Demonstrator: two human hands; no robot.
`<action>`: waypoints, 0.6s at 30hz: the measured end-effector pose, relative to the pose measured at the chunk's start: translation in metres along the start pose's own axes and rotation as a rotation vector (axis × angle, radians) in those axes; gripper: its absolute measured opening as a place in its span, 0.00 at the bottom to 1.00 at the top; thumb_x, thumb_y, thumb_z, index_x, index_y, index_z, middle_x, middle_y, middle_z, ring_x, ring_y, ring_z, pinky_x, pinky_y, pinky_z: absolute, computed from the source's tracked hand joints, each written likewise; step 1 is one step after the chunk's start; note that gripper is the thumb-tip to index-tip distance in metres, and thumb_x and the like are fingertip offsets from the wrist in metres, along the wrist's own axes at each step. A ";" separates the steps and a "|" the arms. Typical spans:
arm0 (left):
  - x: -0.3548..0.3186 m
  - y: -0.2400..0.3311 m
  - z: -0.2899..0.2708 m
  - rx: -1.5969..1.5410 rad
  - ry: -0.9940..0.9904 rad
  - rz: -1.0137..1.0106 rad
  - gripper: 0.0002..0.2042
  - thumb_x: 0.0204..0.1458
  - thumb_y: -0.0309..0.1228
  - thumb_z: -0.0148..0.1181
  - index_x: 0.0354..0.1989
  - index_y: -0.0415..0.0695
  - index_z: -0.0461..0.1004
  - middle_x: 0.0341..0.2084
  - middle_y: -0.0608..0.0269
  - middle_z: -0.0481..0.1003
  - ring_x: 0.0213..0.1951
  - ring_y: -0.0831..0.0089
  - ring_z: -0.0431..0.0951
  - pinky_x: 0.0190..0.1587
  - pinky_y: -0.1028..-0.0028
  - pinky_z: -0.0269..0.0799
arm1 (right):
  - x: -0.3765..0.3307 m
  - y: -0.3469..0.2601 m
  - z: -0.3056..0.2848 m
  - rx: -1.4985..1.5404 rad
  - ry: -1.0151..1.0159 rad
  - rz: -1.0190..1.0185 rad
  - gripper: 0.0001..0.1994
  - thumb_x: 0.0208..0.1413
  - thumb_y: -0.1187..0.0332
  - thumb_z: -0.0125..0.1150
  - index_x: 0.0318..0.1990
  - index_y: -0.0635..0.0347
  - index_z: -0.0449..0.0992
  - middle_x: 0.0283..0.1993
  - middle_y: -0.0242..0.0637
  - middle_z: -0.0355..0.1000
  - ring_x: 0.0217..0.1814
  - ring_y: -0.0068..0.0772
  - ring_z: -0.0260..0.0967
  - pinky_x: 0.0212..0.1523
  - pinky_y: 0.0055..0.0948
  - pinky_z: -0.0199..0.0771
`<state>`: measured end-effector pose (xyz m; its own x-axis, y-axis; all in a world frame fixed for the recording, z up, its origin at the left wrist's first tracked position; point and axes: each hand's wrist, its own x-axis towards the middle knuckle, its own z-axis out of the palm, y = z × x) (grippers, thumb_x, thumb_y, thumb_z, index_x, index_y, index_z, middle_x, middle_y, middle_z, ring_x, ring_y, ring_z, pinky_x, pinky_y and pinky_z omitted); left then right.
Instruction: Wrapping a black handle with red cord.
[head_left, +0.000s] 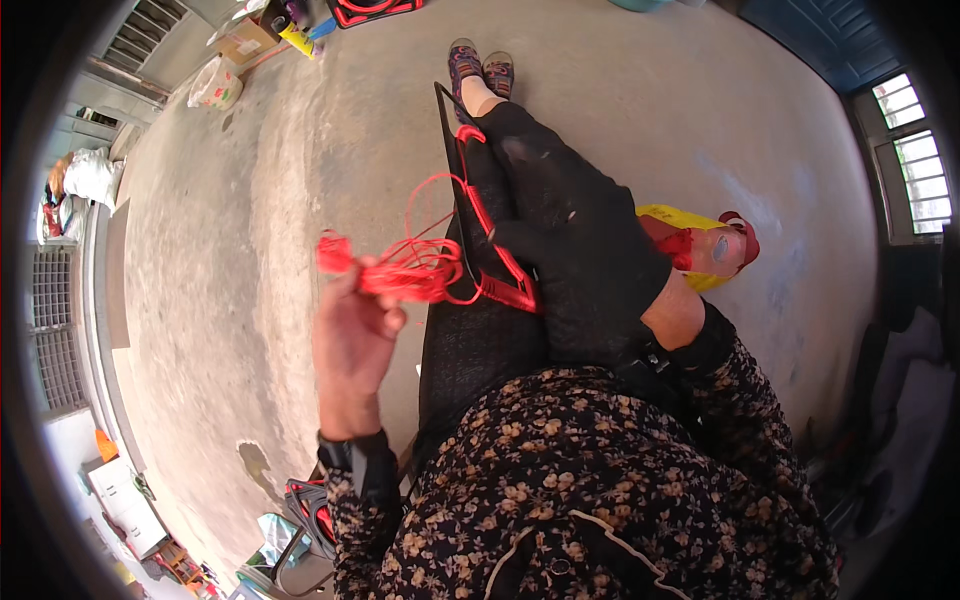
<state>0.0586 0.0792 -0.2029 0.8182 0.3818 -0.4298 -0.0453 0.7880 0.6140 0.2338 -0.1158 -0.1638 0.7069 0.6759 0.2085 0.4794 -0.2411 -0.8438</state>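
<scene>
A loose, tangled bundle of red cord is pinched in my left hand, which is slightly blurred. A strand runs from the bundle to a narrow black frame lying along my legs. Red cord is wound around the frame's right side and near end. My right hand wears a black glove and lies over my thigh, its thumb against the cord-wrapped side of the frame. Its other fingers blend into my black trousers and are hard to make out.
A yellow and red bag with red material lies right of my legs. Another black and red frame lies on the floor ahead, near a cardboard box and a white bucket. More black and red items stand at lower left.
</scene>
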 end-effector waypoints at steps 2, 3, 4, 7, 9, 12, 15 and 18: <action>-0.031 0.022 0.041 -0.048 0.097 0.198 0.09 0.59 0.36 0.52 0.40 0.45 0.70 0.34 0.61 0.74 0.27 0.77 0.72 0.26 0.80 0.69 | 0.013 -0.021 0.001 -0.223 -0.012 -0.217 0.24 0.46 0.72 0.62 0.53 0.64 0.68 0.59 0.41 0.65 0.60 0.38 0.61 0.58 0.32 0.62; -0.042 0.024 0.068 -0.060 0.271 0.348 0.08 0.60 0.36 0.51 0.36 0.45 0.69 0.30 0.63 0.73 0.24 0.78 0.70 0.24 0.80 0.66 | 0.019 -0.025 0.004 -0.454 -0.022 -0.429 0.20 0.45 0.67 0.65 0.46 0.67 0.72 0.54 0.45 0.69 0.59 0.47 0.60 0.58 0.36 0.62; -0.052 0.035 0.063 -0.137 0.014 0.307 0.09 0.61 0.37 0.49 0.32 0.45 0.66 0.26 0.64 0.69 0.23 0.79 0.68 0.23 0.79 0.64 | 0.017 -0.027 0.010 -0.452 -0.015 -0.429 0.20 0.45 0.67 0.65 0.46 0.67 0.72 0.54 0.45 0.69 0.59 0.47 0.60 0.58 0.36 0.62; -0.081 0.069 0.055 -0.171 -0.431 0.277 0.16 0.62 0.40 0.47 0.24 0.47 0.56 0.19 0.68 0.60 0.20 0.80 0.61 0.21 0.77 0.60 | 0.006 -0.032 0.018 -0.430 -0.268 -0.676 0.19 0.46 0.64 0.65 0.44 0.66 0.73 0.50 0.43 0.71 0.56 0.41 0.64 0.52 0.34 0.67; -0.095 0.075 0.047 -0.094 -0.467 0.343 0.14 0.62 0.40 0.48 0.28 0.44 0.61 0.21 0.66 0.63 0.22 0.79 0.63 0.24 0.78 0.63 | 0.002 -0.048 0.000 0.309 -0.380 -0.266 0.15 0.50 0.72 0.60 0.46 0.66 0.71 0.49 0.41 0.71 0.43 0.29 0.69 0.43 0.26 0.69; -0.076 0.064 0.021 0.339 0.057 0.425 0.16 0.62 0.42 0.47 0.38 0.40 0.68 0.27 0.62 0.69 0.27 0.75 0.70 0.31 0.76 0.69 | -0.011 -0.031 -0.024 0.681 -0.407 0.063 0.10 0.50 0.76 0.58 0.41 0.65 0.71 0.43 0.38 0.71 0.34 0.24 0.70 0.37 0.21 0.68; -0.041 0.024 0.006 0.549 0.176 0.263 0.15 0.61 0.41 0.50 0.36 0.39 0.69 0.25 0.65 0.69 0.28 0.78 0.72 0.32 0.78 0.70 | -0.020 -0.003 -0.021 0.741 -0.439 0.239 0.04 0.46 0.75 0.60 0.29 0.65 0.73 0.31 0.34 0.71 0.31 0.25 0.67 0.34 0.20 0.65; -0.038 0.009 0.011 0.500 0.200 0.210 0.13 0.60 0.40 0.51 0.36 0.40 0.69 0.24 0.66 0.68 0.26 0.81 0.69 0.29 0.81 0.68 | -0.025 0.001 -0.016 0.718 -0.467 -0.269 0.06 0.48 0.72 0.60 0.34 0.64 0.74 0.33 0.35 0.72 0.36 0.26 0.69 0.37 0.23 0.68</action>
<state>0.0335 0.0665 -0.1735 0.6943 0.6277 -0.3520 0.1210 0.3803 0.9169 0.2254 -0.1442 -0.1620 0.2591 0.8989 0.3534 0.0463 0.3539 -0.9341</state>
